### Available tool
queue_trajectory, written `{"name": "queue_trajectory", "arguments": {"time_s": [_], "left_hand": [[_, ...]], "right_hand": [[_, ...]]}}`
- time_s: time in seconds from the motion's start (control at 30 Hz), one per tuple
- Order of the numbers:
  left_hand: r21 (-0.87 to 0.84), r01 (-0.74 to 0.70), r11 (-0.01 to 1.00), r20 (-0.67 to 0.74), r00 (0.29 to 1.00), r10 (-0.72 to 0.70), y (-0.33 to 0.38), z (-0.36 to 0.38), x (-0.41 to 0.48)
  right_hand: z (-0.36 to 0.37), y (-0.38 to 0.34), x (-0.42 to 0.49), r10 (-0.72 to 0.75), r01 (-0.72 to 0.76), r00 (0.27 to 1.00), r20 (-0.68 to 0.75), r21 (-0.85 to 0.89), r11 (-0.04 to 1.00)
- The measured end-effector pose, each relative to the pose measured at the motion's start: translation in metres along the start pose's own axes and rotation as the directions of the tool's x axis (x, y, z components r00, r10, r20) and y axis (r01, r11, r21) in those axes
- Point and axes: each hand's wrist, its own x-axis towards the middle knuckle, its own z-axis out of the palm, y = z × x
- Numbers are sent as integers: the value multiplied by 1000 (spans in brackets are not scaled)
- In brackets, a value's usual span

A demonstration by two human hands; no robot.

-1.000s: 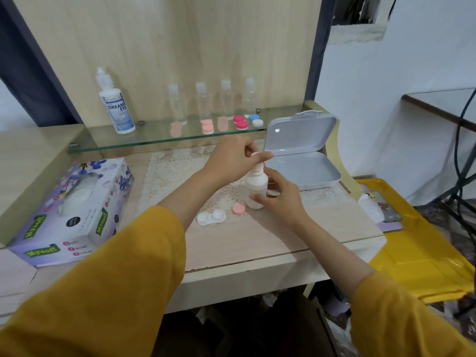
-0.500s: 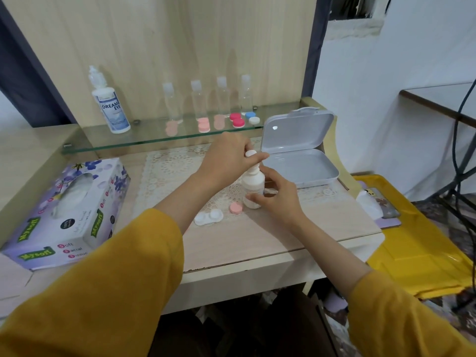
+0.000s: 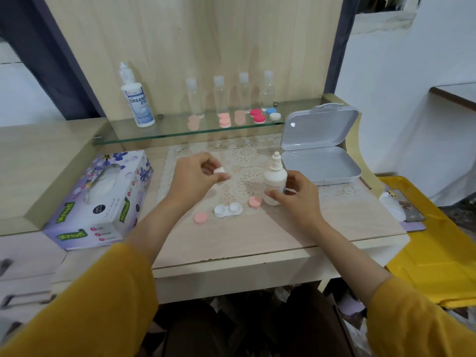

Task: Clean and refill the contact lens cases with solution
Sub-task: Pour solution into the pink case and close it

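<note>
Head-worn view, down onto desk (image 3: 347,222)

The solution bottle (image 3: 275,182), its cap (image 3: 219,171) and the lens case (image 3: 228,210) looked smooth white plastic. A lace mat (image 3: 244,153) covered the matt wood-grain desk (image 3: 334,228). At twelve o'clock ran a glossy glass shelf (image 3: 175,132); at nine sat a cardboard tissue box (image 3: 103,222).

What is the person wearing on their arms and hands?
The left sleeve and right sleeve are loose, plain mustard-yellow cloth that ends partway along each forearm. The left hand and right hand are bare: no gloves, and no ring, watch or bracelet shows.
</note>
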Motion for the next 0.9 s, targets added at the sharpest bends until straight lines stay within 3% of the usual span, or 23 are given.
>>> {"name": "queue_trajectory", "arguments": {"time_s": [0.17, 0.3, 0.4, 0.5, 0.6, 0.77, 0.9], "left_hand": [[72, 139, 988, -86, 987, -132, -47, -22, -22], [126, 165, 978, -34, 986, -162, -66, -28, -36], [203, 78, 976, -76, 995, -64, -69, -25, -42], [265, -99, 959, -128, 982, 137, -64, -16, -49], [196, -191, 962, -49, 978, 204, -56, 1, -58], [201, -112, 973, 98, 991, 93, -56, 21, -62], [249, -19, 968, 64, 998, 3, -59, 26, -60]], "right_hand": [[0, -7, 1, -29, 30, 999, 25, -30, 999], [0, -18, 5, -156, 183, 980, 127, -248, 951], [0, -22, 8, -247, 326, 939, 240, -387, 863], [3, -22, 12, -270, 417, 898, 347, -479, 773], [7, -22, 14, -264, 477, 861, 434, -514, 713], [12, -30, 16, -254, 567, 807, 533, -578, 587], [13, -38, 17, -229, 603, 781, 582, -606, 519]]}}
